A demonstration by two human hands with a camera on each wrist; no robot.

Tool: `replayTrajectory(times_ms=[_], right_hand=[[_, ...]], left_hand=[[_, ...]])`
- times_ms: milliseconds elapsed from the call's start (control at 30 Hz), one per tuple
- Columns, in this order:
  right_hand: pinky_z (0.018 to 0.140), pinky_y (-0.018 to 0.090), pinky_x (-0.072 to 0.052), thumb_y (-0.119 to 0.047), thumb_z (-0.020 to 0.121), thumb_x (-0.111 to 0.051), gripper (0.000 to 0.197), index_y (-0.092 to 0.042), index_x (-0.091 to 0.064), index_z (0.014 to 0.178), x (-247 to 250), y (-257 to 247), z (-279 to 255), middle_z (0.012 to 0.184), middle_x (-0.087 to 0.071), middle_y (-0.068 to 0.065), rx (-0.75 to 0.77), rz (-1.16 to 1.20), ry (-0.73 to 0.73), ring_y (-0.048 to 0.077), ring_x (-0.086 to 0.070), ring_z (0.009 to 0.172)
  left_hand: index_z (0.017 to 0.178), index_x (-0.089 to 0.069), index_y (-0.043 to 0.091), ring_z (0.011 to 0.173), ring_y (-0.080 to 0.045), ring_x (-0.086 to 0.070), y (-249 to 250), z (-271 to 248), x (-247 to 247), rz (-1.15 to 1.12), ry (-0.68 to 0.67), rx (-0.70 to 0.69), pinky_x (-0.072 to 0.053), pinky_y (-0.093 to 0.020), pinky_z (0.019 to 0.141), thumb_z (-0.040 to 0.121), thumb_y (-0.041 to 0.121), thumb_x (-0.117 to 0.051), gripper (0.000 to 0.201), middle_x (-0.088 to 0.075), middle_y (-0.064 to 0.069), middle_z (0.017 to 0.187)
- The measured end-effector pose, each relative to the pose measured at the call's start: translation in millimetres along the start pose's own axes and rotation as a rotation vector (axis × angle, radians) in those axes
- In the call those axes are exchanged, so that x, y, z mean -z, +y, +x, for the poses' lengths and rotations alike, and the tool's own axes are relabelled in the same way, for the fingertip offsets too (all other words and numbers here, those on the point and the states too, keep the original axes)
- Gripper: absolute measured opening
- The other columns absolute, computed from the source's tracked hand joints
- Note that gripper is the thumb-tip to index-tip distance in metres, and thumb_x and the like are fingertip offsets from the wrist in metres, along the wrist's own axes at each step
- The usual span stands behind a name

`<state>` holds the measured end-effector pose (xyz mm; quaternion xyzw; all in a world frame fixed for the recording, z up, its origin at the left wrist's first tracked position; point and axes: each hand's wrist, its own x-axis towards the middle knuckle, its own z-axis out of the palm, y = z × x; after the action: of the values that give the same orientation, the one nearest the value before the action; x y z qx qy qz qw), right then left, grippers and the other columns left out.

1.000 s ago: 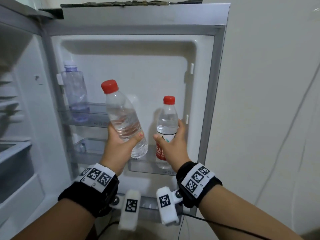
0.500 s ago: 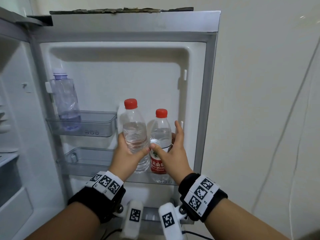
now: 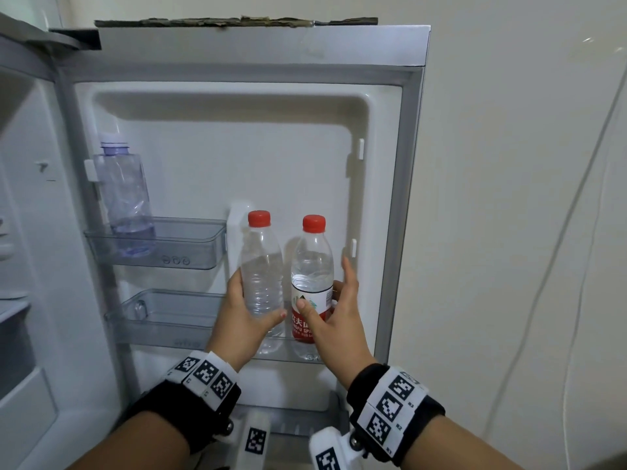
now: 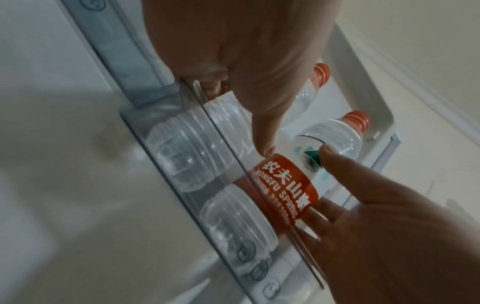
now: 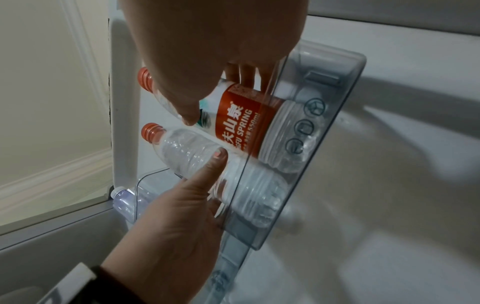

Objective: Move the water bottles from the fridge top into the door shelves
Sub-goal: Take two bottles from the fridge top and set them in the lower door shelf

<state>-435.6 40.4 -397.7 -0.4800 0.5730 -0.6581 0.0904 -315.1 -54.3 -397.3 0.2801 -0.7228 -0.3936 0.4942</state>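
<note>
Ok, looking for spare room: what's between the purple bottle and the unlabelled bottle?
Head view: a bare stretch of the upper shelf, then a white door rib.

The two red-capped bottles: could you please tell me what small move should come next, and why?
Probably let the left hand and right hand release and withdraw: the unlabelled bottle and labelled bottle stand upright, bases inside the door shelf.

A plain cream wall (image 3: 509, 198) fills the right of the scene, with a thin white cable (image 3: 584, 259) trailing down it. Ridged moulding (image 5: 52, 170) in the same pale tone runs along the wall's edge. The light is soft and even.
</note>
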Motion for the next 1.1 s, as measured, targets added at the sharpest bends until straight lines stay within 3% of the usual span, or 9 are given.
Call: replayTrajectory(times_ms=[67,133,233,400,500,667,800,933,1100], right_hand=[[0.106,0.039,-0.045,-0.046,0.072,-0.064,0.087,-0.075,0.001,0.123,-1.6,1.8,-0.8,0.142,-0.042,-0.002,-0.005,-0.012,0.008,0.011,-0.051,0.124],[0.105,0.039,-0.045,-0.047,0.072,-0.064,0.087,-0.073,-0.001,0.126,-2.5,1.5,-0.6,0.142,-0.043,-0.002,-0.014,-0.017,0.013,0.012,-0.052,0.124],[0.104,0.037,-0.045,-0.043,0.074,-0.064,0.092,-0.048,-0.005,0.145,-2.4,1.3,-1.9,0.139,-0.044,-0.002,-0.027,-0.022,0.016,0.012,-0.053,0.120],[0.104,0.034,-0.045,-0.036,0.076,-0.065,0.092,-0.037,-0.009,0.148,-0.4,-3.1,-6.0,0.138,-0.042,0.001,-0.031,-0.037,0.055,0.012,-0.052,0.120],[0.103,0.036,-0.046,-0.034,0.078,-0.065,0.090,-0.037,-0.008,0.148,0.6,-8.4,-8.5,0.138,-0.041,0.003,-0.049,-0.031,0.051,0.015,-0.052,0.119],[0.103,0.034,-0.045,-0.027,0.082,-0.063,0.079,-0.036,-0.017,0.145,6.0,-18.9,-16.8,0.127,-0.045,0.005,-0.036,0.062,0.114,0.017,-0.051,0.118],[0.098,0.030,-0.046,-0.017,0.086,-0.058,0.055,-0.030,-0.032,0.133,22.8,-37.6,-15.6,0.113,-0.048,0.005,0.053,0.145,0.323,0.016,-0.052,0.107],[0.105,0.035,-0.042,-0.027,0.087,-0.054,0.051,-0.021,-0.037,0.135,41.0,-50.4,-6.2,0.125,-0.045,0.011,0.023,0.098,0.474,0.019,-0.048,0.115],[0.109,0.032,-0.030,-0.040,0.089,-0.046,0.053,-0.025,-0.035,0.139,65.7,-65.2,1.0,0.139,-0.031,-0.001,-0.108,0.030,0.545,0.014,-0.032,0.130]], left_hand=[[0.135,-0.038,0.029,0.108,0.008,-0.059,-6.1,-6.1,0.1,0.009,0.052,-0.028,-0.047,-0.020,0.094,0.065,0.009,-0.086,0.087,-0.055,0.011,0.127],[0.142,-0.033,0.020,0.117,-0.007,-0.050,-10.5,-14.3,-0.9,0.106,0.151,-0.031,-0.039,-0.026,0.103,0.066,0.011,-0.085,0.093,-0.039,0.001,0.136],[0.125,-0.043,0.011,0.103,-0.014,-0.047,-8.1,-25.8,-4.2,0.213,0.267,-0.102,-0.040,-0.025,0.096,0.069,0.008,-0.082,0.068,-0.034,-0.003,0.123],[0.090,-0.056,0.028,0.087,0.001,-0.053,-10.8,-36.2,-2.8,0.221,0.186,-0.188,-0.046,-0.018,0.079,0.079,0.011,-0.073,0.027,-0.053,0.010,0.093],[0.077,-0.059,0.038,0.087,0.000,-0.057,-13.8,-44.2,-0.5,0.233,0.114,-0.170,-0.044,-0.016,0.078,0.086,0.016,-0.068,0.025,-0.064,0.010,0.084],[0.082,-0.070,0.036,0.093,0.004,-0.061,-20.3,-55.1,5.4,0.285,0.054,-0.141,-0.048,-0.033,0.089,0.087,0.031,-0.063,0.010,-0.066,0.027,0.095],[0.077,-0.067,0.037,0.094,-0.005,-0.062,-12.6,-59.3,9.6,0.259,-0.007,-0.096,-0.046,-0.023,0.084,0.088,0.021,-0.065,0.019,-0.067,0.017,0.088],[0.078,-0.067,0.031,0.093,-0.008,-0.061,-7.7,-65.8,16.7,0.256,-0.013,-0.045,-0.043,-0.018,0.081,0.088,0.020,-0.064,0.016,-0.066,0.013,0.089],[0.074,-0.065,0.031,0.091,-0.009,-0.061,1.3,-78.4,30.2,0.255,0.001,-0.016,-0.044,-0.022,0.079,0.089,0.019,-0.063,0.019,-0.064,0.012,0.087]])
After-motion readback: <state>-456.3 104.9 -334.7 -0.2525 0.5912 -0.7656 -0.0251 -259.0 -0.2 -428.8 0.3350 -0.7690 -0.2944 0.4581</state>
